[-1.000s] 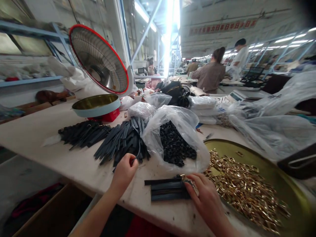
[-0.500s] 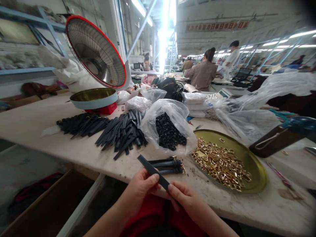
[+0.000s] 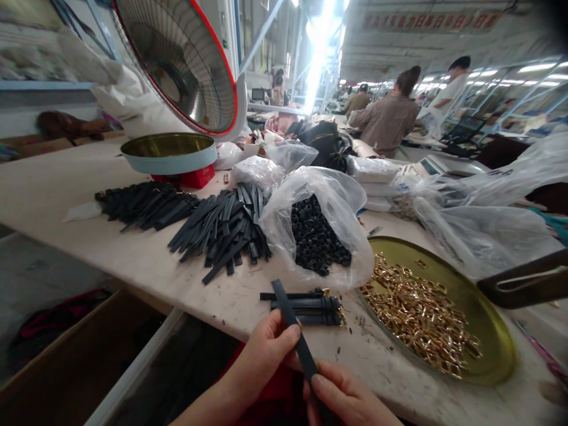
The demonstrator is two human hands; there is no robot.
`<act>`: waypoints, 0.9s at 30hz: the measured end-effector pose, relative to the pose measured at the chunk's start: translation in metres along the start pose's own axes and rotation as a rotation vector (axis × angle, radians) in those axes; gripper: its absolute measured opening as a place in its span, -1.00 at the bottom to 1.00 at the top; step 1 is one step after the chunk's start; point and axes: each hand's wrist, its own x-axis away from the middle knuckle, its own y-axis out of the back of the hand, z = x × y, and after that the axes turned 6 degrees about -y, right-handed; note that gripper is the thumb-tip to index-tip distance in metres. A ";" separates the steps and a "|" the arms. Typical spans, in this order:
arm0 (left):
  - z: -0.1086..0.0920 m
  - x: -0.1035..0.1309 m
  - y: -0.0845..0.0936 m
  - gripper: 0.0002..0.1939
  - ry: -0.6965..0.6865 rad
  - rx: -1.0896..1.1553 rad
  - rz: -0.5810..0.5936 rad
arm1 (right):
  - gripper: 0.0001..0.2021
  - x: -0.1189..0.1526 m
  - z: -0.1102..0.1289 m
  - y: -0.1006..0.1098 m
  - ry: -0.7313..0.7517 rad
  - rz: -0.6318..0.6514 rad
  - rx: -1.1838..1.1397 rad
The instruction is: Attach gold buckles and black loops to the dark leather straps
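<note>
A flat black strap (image 3: 290, 319) slants across the front of the table edge, pinched by both hands. My left hand (image 3: 270, 346) grips it about midway, thumb on top. Closed on its lower end is my right hand (image 3: 339, 387), which partly hides that end. Just beyond lie several black straps with gold buckles (image 3: 310, 307) in a small stack. A pile of loose black straps (image 3: 226, 228) is farther left, next to a clear plastic bag (image 3: 350, 248) of small black loops (image 3: 317, 236). Gold buckles (image 3: 417, 316) fill much of a round gold tray (image 3: 497, 355) at right.
A red-rimmed fan-shaped heater (image 3: 177, 65) leans over a round tin (image 3: 171, 163) at back left. Another heap of black straps (image 3: 146, 204) lies before it. A dark bottle (image 3: 528, 281) and pink-handled tool (image 3: 544, 355) are at right. People (image 3: 386, 121) work in the background.
The view has shifted, so the table items sit farther right or lower. Both hands still hold the strap, which now stands at a steeper slant.
</note>
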 end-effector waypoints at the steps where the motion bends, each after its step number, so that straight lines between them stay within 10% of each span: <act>1: -0.003 -0.002 0.006 -0.77 -0.028 0.008 -0.019 | -0.47 0.000 0.000 0.007 0.015 -0.040 0.005; 4: -0.016 -0.002 0.031 -0.81 -0.038 0.058 0.015 | -0.56 0.002 0.006 0.038 0.108 -0.244 0.026; 7: -0.031 0.002 0.057 -0.75 0.118 0.044 0.288 | -0.59 0.005 0.018 0.067 0.158 -0.401 0.001; 11: -0.041 0.000 0.070 -0.44 0.353 0.068 0.541 | -0.63 0.000 0.036 0.081 0.141 -0.386 0.052; 16: -0.020 -0.020 0.032 -0.60 0.434 -0.038 0.536 | -0.68 -0.027 0.060 0.078 0.145 -0.242 0.234; 21: -0.005 -0.032 0.001 -0.72 0.384 0.055 0.188 | -0.81 -0.067 0.077 0.107 0.322 -0.783 0.948; 27: -0.010 -0.027 0.000 -0.70 0.399 0.147 0.135 | -0.87 -0.094 0.071 0.126 0.196 -0.827 1.206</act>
